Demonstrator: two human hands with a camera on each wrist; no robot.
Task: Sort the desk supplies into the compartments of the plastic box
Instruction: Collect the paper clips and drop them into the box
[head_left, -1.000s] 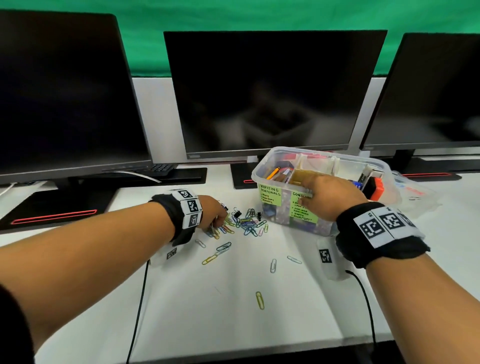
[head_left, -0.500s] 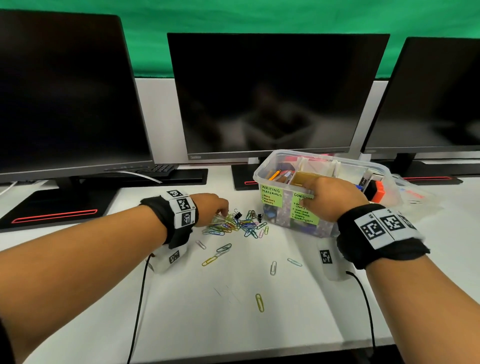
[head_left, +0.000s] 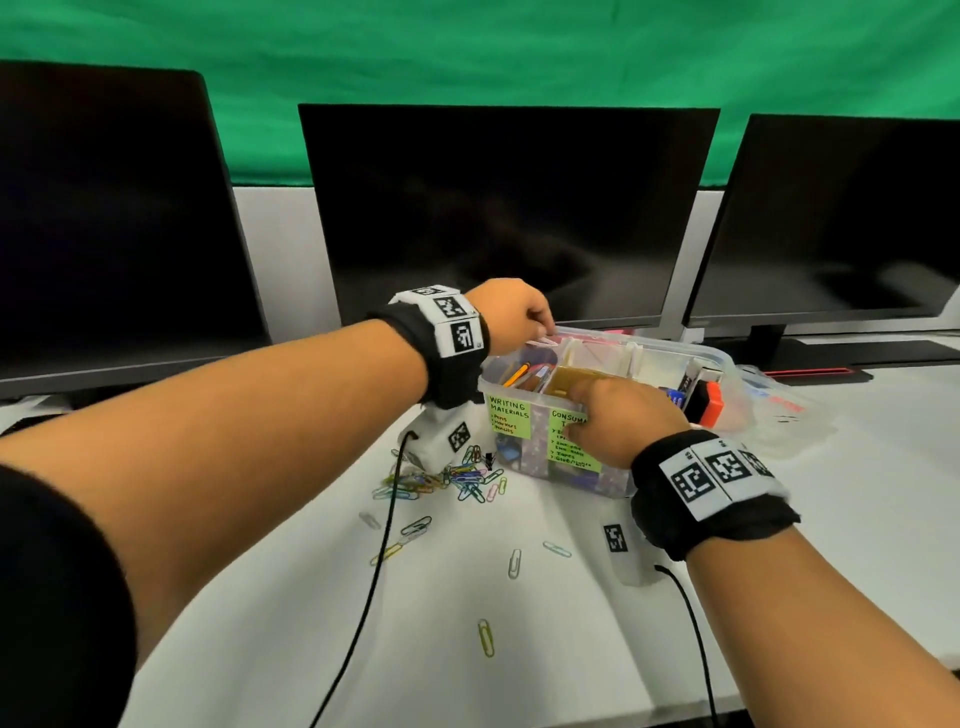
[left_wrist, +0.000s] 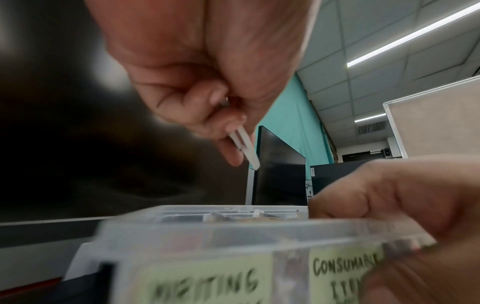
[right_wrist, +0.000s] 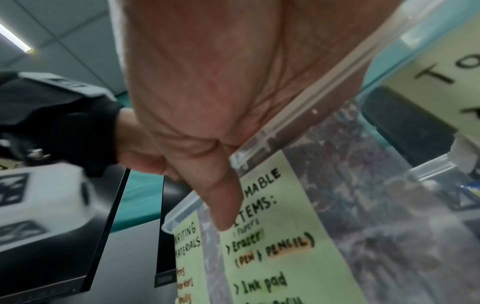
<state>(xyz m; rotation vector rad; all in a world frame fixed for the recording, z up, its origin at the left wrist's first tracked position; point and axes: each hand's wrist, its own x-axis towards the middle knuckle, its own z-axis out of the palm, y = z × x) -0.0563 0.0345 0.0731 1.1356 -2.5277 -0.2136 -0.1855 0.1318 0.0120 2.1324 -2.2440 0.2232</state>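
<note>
White paper clip (left_wrist: 245, 147), pinched in left hand (head_left: 511, 317), tip pointing down

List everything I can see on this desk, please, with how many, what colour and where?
Plastic box: one, clear, desk centre, divided into compartments.
Green labels: two showing, on the box's front wall.
Pens and pencils: several, mixed colours, leftmost compartment.
Paper clips: many, mixed colours, piled left of the box, a few scattered nearer.
White paper clip: one, pinched above the box.
Monitors: three, black, along the back.
Green backdrop: one, behind the monitors.
Wrist bands: two, black with white markers.
Left hand: pinches the white paper clip.
Right hand: grips the box's front rim.
</note>
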